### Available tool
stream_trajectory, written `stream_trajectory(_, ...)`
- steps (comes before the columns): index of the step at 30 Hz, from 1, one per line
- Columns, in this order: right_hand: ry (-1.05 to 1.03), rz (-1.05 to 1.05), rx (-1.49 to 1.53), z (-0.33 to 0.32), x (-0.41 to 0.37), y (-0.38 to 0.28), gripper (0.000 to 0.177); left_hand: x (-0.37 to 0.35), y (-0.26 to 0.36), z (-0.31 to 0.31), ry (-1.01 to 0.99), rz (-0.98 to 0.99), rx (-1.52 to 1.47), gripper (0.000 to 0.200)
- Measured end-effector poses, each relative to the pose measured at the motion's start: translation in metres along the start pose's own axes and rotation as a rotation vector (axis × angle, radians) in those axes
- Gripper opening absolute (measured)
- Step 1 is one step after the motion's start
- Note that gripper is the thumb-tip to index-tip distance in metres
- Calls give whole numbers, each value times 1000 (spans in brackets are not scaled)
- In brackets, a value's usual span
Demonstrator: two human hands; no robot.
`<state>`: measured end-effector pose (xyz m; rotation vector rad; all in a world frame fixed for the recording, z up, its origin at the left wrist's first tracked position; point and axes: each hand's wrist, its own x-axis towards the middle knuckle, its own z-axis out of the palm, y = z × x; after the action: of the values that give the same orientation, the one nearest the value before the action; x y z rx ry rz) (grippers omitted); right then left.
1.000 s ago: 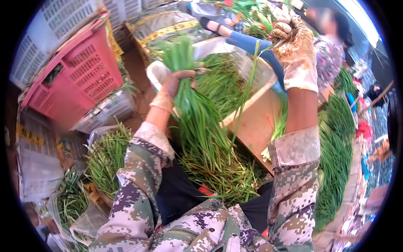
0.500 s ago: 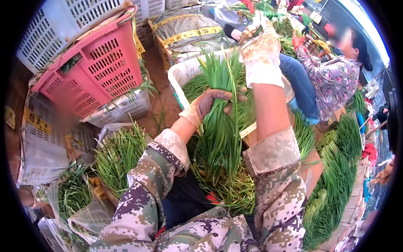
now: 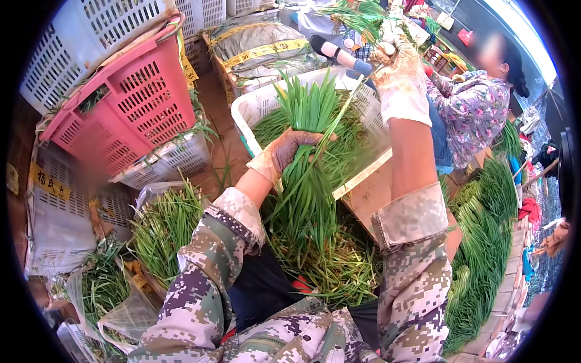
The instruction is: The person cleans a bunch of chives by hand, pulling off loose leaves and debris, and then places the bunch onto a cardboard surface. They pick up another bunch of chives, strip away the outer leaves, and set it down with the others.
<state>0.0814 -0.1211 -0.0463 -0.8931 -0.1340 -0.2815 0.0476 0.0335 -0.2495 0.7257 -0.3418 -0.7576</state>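
Note:
My left hand, in a stained glove, is closed around a bunch of garlic chives. The leaf ends fan out above the fist, and the rest hangs below over a loose heap of chives by my lap. One pale leaf slants up from the bunch towards my right hand. That hand, in a pale glove with brown stains, is raised to the right of the bunch with its fingers curled. What they hold, if anything, I cannot make out.
A white crate of chives stands ahead. Stacked at left are a pink crate and white crates. Bags of chives lie below them. At right are long rows of chives and a seated person in a floral top.
My right hand has moved right, away from the bunch. My left hand keeps its hold on the chives and has shifted slightly left in view. The pale leaf now slants further right.

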Motion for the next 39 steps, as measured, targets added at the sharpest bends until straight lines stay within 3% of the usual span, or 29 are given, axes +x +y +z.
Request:
stream_trajectory(5, 92, -44, 106, 12, -1, -44, 12, -6, 3, 10, 66, -16, 29, 43)
stream_trajectory(6, 71, -116, -14, 13, -6, -54, 12, -6, 2, 7, 64, -11, -5, 42)
stream_trajectory(8, -368, -146, 66, -15, 5, -86, 14, -8, 3, 5, 59, -22, -17, 42)
stream_trajectory(10, -147, -246, -125, -13, -27, -100, 19, -9, 4, 5, 70, -23, 37, 41)
stream_trajectory(11, -325, -262, -329, -19, -48, -102, 27, -9, 6, 7, 69, -19, 38, 41)
stream_trajectory(12, -125, -303, -550, -16, -63, -92, 31, -10, 8, 11, 89, 13, 86, 40)
stream_trajectory(13, -151, -184, -726, -23, -82, -84, 28, -11, 8, 13, 108, 42, 132, 39)
stream_trajectory(14, -5, -102, -816, -35, -90, -67, 25, -11, 7, 13, 106, 41, 131, 39)
stream_trajectory(15, -51, -139, -924, -59, -89, -49, 22, -9, 6, 14, 109, 38, 111, 38)
stream_trajectory(17, -31, -4, -784, -88, -92, -16, 25, -8, 6, 14, 112, 30, 97, 37)
stream_trajectory(18, -107, 97, -861, -92, -94, -10, 30, -9, 6, 15, 110, 21, 102, 38)
stream_trajectory(20, -156, -22, -990, -89, -94, 9, 36, -9, 5, 13, 111, 11, 111, 39)
stream_trajectory(23, -278, 146, -955, -67, -103, 11, 41, -5, 2, 6, 69, 21, 86, 41)
stream_trajectory(24, -280, 146, -953, -69, -100, 12, 41, -5, 1, 5, 57, 19, 65, 41)
stream_trajectory(26, -490, 135, -1042, -77, -89, 19, 40, -3, -1, 4, 47, 14, 42, 42)
stream_trajectory(28, -519, 200, -986, -84, -80, 26, 31, 0, -3, 2, 11, 29, 24, 39)
stream_trajectory(30, -834, -327, -1483, -83, -77, 22, 23, -6, 6, 21, 59, 27, 58, 37)
stream_trajectory(31, -652, -133, -1283, -81, -83, 22, 18, -9, 11, 29, 105, 26, 91, 34)
stream_trajectory(32, -654, -131, -1285, -81, -84, 24, 18, -9, 12, 30, 105, 27, 88, 34)
stream_trajectory(34, -446, -75, -1306, -87, -85, 27, 17, -7, 12, 31, 232, -15, 105, 32)
stream_trajectory(39, -284, -134, -1266, -98, -87, 35, 15, -5, 7, 29, 198, 80, 129, 35)
